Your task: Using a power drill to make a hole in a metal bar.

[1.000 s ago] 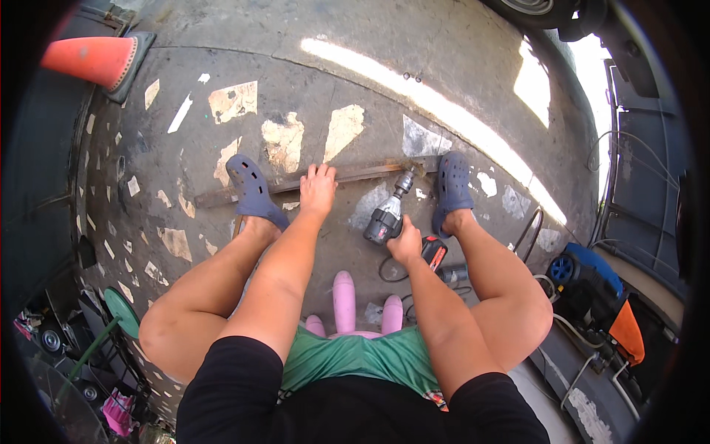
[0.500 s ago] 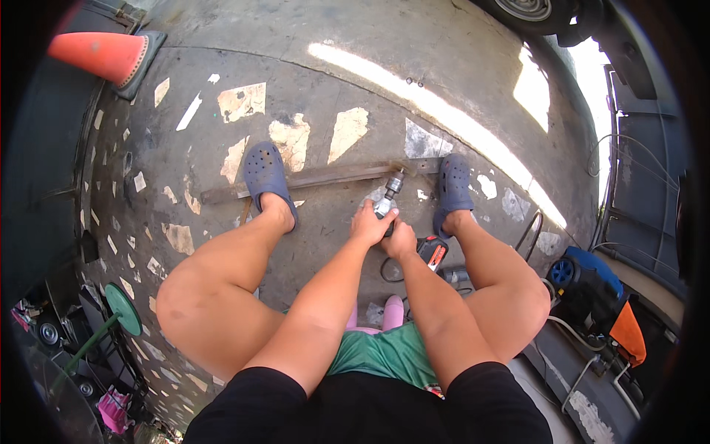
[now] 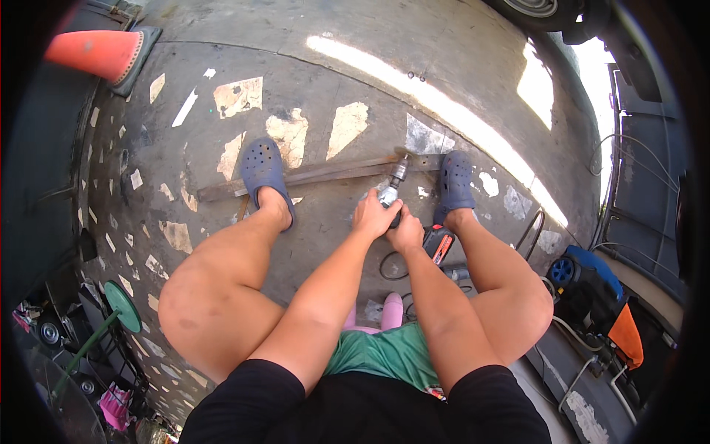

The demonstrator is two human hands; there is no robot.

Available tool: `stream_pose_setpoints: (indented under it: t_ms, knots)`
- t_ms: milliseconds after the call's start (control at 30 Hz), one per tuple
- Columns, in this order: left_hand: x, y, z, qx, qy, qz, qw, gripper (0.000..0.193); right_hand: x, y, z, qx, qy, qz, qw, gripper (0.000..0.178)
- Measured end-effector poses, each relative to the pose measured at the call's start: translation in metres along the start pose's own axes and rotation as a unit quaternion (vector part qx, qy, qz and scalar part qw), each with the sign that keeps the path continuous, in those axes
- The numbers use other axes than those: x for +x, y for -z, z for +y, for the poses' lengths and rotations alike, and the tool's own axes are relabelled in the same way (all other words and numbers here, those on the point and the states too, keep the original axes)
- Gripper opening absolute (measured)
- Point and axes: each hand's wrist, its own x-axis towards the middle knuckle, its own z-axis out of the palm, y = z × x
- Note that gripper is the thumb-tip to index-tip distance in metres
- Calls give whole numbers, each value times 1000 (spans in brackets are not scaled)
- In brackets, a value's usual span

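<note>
Both my hands are wrapped round a cordless drill with a silver chuck, pointing away from me. My left hand grips its body from the left, and my right hand closes round the handle, above a black and orange battery. At the chuck's tip, a blurred brownish attachment meets a long rusty metal bar lying across the floor. Whether it is a bit or a brush is too blurred to tell. My feet, in blue clogs, rest on or against the bar, one toward each end.
An orange traffic cone lies at the far left. A green round plate on a pole stands at the left. On the right are a blue and black machine with hoses and an orange cloth. A wheel shows far right.
The drill has moved slightly away from me, its tip now at the bar's far edge. Both hands keep hold of it. The whole view has shifted slightly.
</note>
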Motion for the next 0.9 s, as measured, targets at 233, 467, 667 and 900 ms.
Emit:
stream_pose_setpoints:
  t_ms: [233,467,667,900]
  knots:
    - [11,-11,-12,-22,-75,46,996,61,-10,5,-4,46,-1,35,998,76]
    - [48,5,-31,174,-218,175,944,30,-11,-5,9,44,-20,83,995,72]
    - [62,29,-42,363,-242,100,894,33,-14,-11,11,113,-32,121,986,71]
    - [79,43,-49,351,-269,70,894,26,-22,-9,23,81,-49,81,992,74]
